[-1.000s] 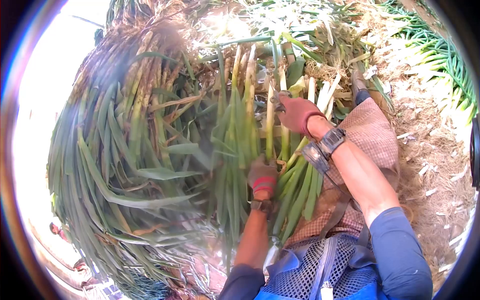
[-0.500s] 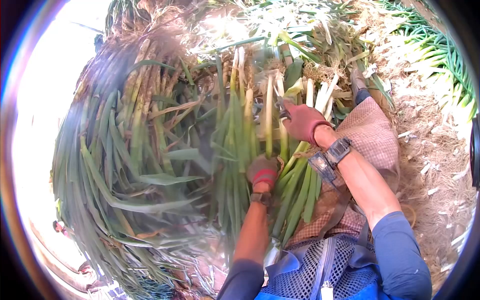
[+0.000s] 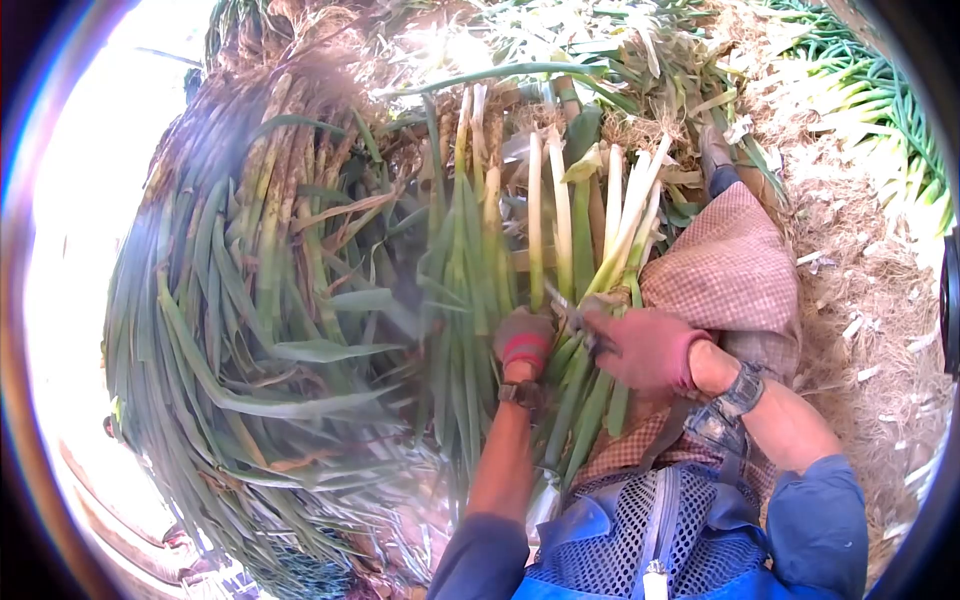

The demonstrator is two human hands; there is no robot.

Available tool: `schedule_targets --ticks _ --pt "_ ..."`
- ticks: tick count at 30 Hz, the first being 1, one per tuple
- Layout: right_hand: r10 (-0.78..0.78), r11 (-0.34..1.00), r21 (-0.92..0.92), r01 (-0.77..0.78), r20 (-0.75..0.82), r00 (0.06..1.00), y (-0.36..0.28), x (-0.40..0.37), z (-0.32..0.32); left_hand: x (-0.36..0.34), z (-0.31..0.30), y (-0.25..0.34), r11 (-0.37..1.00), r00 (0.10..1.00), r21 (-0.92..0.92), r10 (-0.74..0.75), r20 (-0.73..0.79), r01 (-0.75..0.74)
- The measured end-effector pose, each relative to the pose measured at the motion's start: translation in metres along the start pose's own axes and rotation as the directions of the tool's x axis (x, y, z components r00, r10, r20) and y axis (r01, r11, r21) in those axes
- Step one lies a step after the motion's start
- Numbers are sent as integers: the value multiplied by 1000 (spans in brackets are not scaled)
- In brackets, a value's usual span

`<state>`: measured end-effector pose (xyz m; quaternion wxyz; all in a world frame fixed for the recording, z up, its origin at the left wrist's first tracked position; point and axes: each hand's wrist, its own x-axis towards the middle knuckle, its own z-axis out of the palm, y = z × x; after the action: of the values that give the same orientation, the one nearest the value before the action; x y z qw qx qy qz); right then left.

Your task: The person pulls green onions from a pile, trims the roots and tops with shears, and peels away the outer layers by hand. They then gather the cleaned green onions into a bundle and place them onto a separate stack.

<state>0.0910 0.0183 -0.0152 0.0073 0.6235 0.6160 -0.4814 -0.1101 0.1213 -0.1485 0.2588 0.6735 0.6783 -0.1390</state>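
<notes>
Okay, so the wrist strap [image 3: 742,390] on my right arm has something on it, but it's too blurred to read.

My left hand [image 3: 525,340], in a reddish glove, is closed tight around the bundle of leeks [image 3: 560,210], roughly where the pale stalks turn green. The bundle stands almost upright in front of me. Its white ends point away from me and its leaves hang down past my left wrist.

My right hand [image 3: 650,347], also gloved, is curled shut around a thin tool [image 3: 572,312]. I can't tell exactly what kind it is. Its tip rests against the stalks just beside my left hand, so both hands sit close together at the middle of the bundle.

On my left there's a big heap of leeks [image 3: 250,300], packed side by side, and its leaves crowd right up against the bundle. My knee under the checked cloth [image 3: 730,270] sits just right of the bundle, and my blue mesh vest [image 3: 640,525] fills the bottom of the view. Straw [image 3: 860,300] covers the ground on the right, and more green stalks [image 3: 885,110] lie at the far edge.
</notes>
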Motion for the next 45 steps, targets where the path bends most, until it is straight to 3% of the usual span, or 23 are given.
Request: schedule_targets --ticks 3,6,7,10,12,14,15,16,17,20,22,23,24,26,28,33,35,37,42,44,45 --pt "72 997 12 -71 -243 967 6 24 -17 0 -1 1 999 1000 -27 28 9 -27" --pt "96 993 99 -65 -348 932 9 40 -19 -1 -4 1 999 999 -16 47 12 -47" --pt "37 998 57 -23 -274 961 3 37 -24 -4 -7 1 997 998 -59 57 -3 -57" --pt "-95 990 75 117 -245 965 -4 44 -11 -9 -15 -6 974 994 -202 88 -70 -101" --pt "-50 993 93 76 -257 965 -5 51 -12 -6 -20 -14 945 987 -299 105 -118 -136" --pt "-8 990 133 45 -262 965 -4 62 -14 7 -24 -32 816 986 -575 -43 -163 -59" --pt "-9 990 134 45 -258 966 -7 62 -12 18 -20 -50 837 971 -525 29 -236 -153" --pt "-77 992 86 90 -148 986 -11 58 -9 26 -22 -63 851 946 -466 101 -307 -242" --pt "-139 989 42 140 -34 990 -14 57 -7 34 -25 -75 847 919 -459 82 -385 -268" --pt "-122 981 138 135 -104 987 -19 67 -3 21 -57 -68 898 829 -282 140 -541 -336" --pt "-52 983 164 82 -179 982 -13 91 -1 21 -72 -60 916 865 -352 -10 -502 -194" --pt "-39 982 166 92 -296 954 -8 101 0 16 -78 -55 907 923 -407 -60 -381 -110" --pt "-27 981 165 103 -411 911 -6 107 -1 21 -69 -61 907 922 -407 -61 -382 -109" --pt "-8 988 144 58 -327 945 -18 94 -17 39 -44 -77 914 916 -358 35 -400 -191" --pt "-41 990 125 58 -130 991 -26 80 -18 34 -50 -67 943 931 -296 37 -364 -153" --pt "21 990 137 24 -314 949 -19 115 -40 39 -48 -55 988 947 -129 44 -317 -89" --pt "22 988 147 39 -390 921 -9 147 -54 36 -57 -45 992 970 -73 81 -230 -100" --pt "27 995 96 25 -500 865 -2 173 -66 38 -62 -40 985 978 -130 85 -189 -111" --pt "53 991 128 24 -565 823 6 174 -75 55 -53 -50 944 997 -325 39 -69 -60" --pt "49 981 193 34 -412 910 0 144 -71 54 -55 -51 951 986 -276 111 -125 -142" --pt "11 984 165 65 -420 907 6 137 -59 53 -58 -48 950 985 -275 117 -127 -148"
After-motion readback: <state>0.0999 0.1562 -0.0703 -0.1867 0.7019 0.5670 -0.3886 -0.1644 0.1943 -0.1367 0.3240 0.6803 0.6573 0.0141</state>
